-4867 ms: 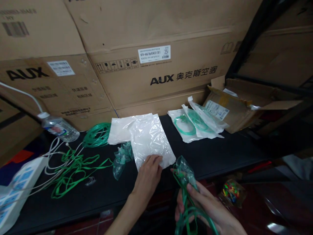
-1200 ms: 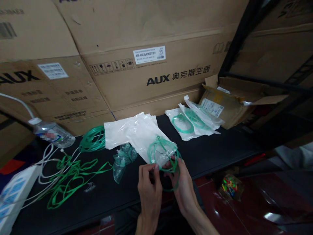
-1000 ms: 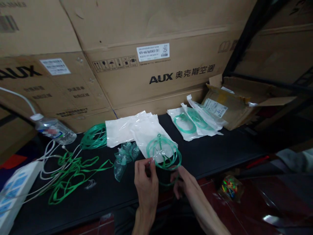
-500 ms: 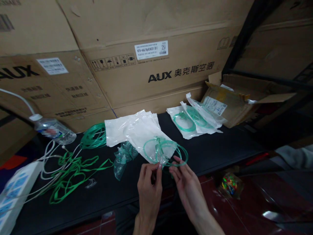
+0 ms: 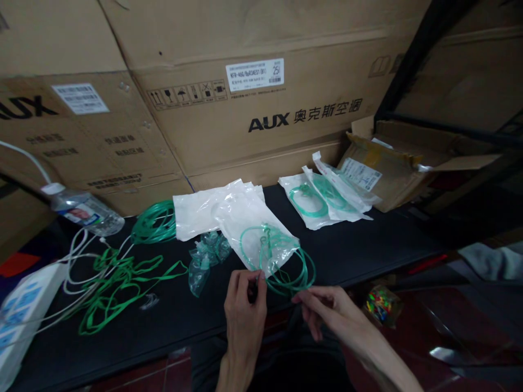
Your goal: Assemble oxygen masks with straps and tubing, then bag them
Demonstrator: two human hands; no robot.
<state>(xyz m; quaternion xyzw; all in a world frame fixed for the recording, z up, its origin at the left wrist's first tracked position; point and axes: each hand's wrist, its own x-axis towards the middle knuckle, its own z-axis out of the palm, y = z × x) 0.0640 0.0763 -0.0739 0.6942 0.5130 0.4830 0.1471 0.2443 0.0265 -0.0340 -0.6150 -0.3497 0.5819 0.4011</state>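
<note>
My left hand (image 5: 245, 307) is closed, thumb and finger pinching the near corner of a clear-fronted white pouch (image 5: 239, 220). Coiled green tubing (image 5: 305, 268) sits partly inside that pouch, and its loops stick out to the right. My right hand (image 5: 333, 313) pinches the near end of these loops at the table's front edge. Beneath the pouch lie other white pouches (image 5: 194, 215). Just left of it are crumpled clear-green plastic masks (image 5: 204, 261). Farther left are a coil of green tubing (image 5: 153, 223) and tangled green elastic straps (image 5: 118, 299).
Pouches with green tubing (image 5: 308, 201) lie at the back right beside an opened carton (image 5: 392, 163). Large cardboard boxes (image 5: 261, 32) wall off the back. At left are a water bottle (image 5: 87, 209), white cables (image 5: 73, 258) and a power strip (image 5: 30, 305).
My right hand has moved toward me and slightly right, drawing the tubing loops farther out of the pouch. My left hand keeps its pinch on the pouch corner.
</note>
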